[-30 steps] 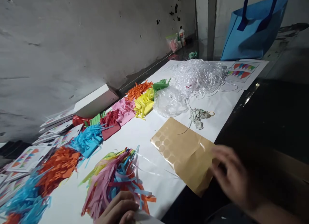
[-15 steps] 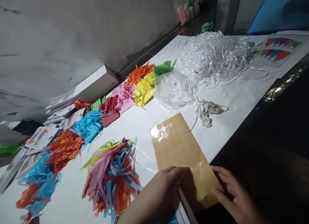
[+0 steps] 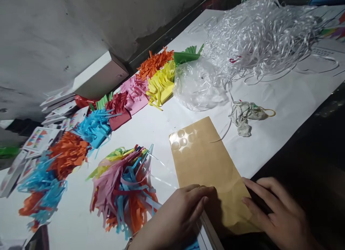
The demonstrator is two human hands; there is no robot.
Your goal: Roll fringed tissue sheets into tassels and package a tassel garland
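Observation:
A brown backing sheet with clear round stickers (image 3: 207, 160) lies tilted on the white table covering, shiny dots at its upper left corner. My right hand (image 3: 277, 207) has thumb and forefinger at the sheet's right edge. Across its lower left part rests my left hand (image 3: 183, 207), fingers curled together; what they hold is hidden. Below that hand, the edge of a white box (image 3: 208, 232) shows. Thin clear string runs from a tassel bunch of pink, blue, yellow and orange paper (image 3: 124, 189) toward my left hand.
Folded fringed tissue papers, such as the yellow one (image 3: 163, 84), line the wall side. A tangled heap of white string (image 3: 258, 38), a clear plastic bag (image 3: 199, 86) and a crumpled cloth (image 3: 244, 115) lie beyond the sheet. Printed boxes (image 3: 40, 140) stack at left.
The view has shifted, bringing the string heap closer. My right hand sits slightly farther right along the sheet's edge. My left hand stays nearly in place.

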